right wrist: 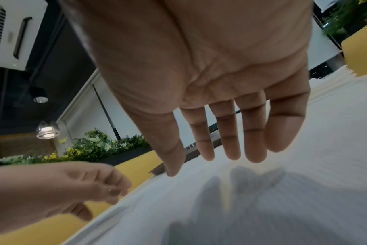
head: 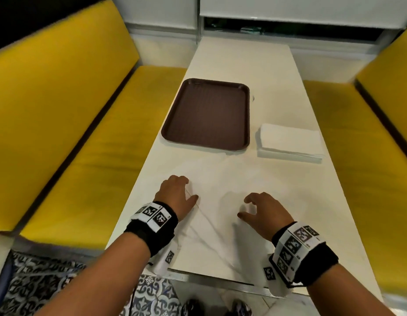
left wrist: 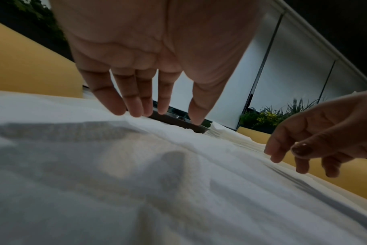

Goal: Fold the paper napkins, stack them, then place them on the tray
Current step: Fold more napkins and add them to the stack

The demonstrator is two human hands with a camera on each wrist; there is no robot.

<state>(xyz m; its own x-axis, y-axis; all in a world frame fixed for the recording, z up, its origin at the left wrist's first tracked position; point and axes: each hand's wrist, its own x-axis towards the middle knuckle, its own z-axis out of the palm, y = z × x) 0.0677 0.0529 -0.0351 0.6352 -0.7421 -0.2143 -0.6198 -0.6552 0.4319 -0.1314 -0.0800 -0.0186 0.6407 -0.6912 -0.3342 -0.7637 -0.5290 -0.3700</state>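
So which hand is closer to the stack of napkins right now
Right. The right hand hovers below the napkin stack, on its side of the table; the left hand lies across the table, below the tray.

Even indoor light falls on the pale worktop (head: pixel 255 65); soft hand shadows lie on it. Wrist views are dim, blurred, bent at edges.

The white table (head: pixel 255 71) carries a brown tray (head: pixel 206 112), a napkin stack (head: pixel 290 142) beside it, and an unfolded napkin (head: pixel 216 201).
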